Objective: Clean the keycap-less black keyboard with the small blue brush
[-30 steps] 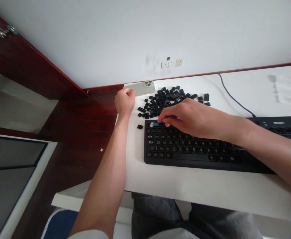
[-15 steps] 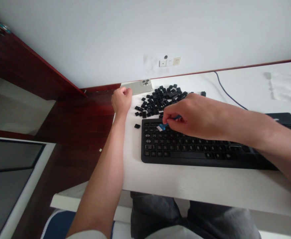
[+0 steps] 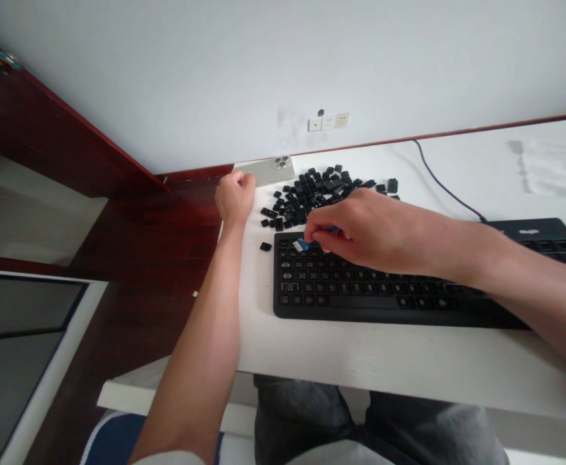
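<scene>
The right hand [image 3: 360,229] has slid its blue tool [image 3: 303,245] left along the keyboard [image 3: 360,290], grip pinching it.

No words or numbers can be read here. The black keyboard [image 3: 360,302] has small white marks on its keys, but they are too tiny and blurry to make out. A little white mark near its far right corner could be a brand name, yet it is just a smudge. The loose black keycaps [image 3: 316,188] and the phone [image 3: 263,172] show nothing readable.
</scene>
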Tool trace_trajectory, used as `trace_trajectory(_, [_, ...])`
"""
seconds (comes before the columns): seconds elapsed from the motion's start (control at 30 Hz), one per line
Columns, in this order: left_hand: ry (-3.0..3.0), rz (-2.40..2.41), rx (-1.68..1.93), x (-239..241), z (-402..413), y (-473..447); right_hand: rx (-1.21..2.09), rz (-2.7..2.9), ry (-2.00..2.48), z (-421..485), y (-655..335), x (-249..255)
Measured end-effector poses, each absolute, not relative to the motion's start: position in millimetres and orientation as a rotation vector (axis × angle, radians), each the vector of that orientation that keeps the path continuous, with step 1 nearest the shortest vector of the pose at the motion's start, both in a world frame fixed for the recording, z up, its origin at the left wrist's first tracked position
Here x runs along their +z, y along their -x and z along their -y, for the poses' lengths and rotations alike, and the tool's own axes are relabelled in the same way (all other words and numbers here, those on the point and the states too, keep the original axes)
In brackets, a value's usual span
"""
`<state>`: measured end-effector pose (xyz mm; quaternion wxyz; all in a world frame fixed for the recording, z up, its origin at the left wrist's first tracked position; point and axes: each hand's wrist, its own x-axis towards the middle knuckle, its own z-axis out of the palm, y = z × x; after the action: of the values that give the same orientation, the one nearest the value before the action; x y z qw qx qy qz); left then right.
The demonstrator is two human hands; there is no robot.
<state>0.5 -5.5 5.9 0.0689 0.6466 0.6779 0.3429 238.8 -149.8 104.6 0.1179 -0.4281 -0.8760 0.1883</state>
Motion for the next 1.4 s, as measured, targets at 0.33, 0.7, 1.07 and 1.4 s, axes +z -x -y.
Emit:
trace_trajectory(0.33, [-1.948, -2.062, 1.013, 5, 5, 0, 0.561, 2.587, 1.297, 149, -243, 107])
trace_trajectory(0.7, [-1.935, -2.050, 1.021, 7, 6, -1, 0.689, 2.670, 1.224, 153, -246, 112])
trace_trajectory(1.07, [-1.925, -2.025, 1.035, 7, 6, -2, 0.726, 2.672, 1.164, 164, -244, 114])
trace_trajectory(1.4, [-1.928, -2.038, 1.020, 7, 4, -3, 0.660, 2.727, 1.178, 164, -242, 116])
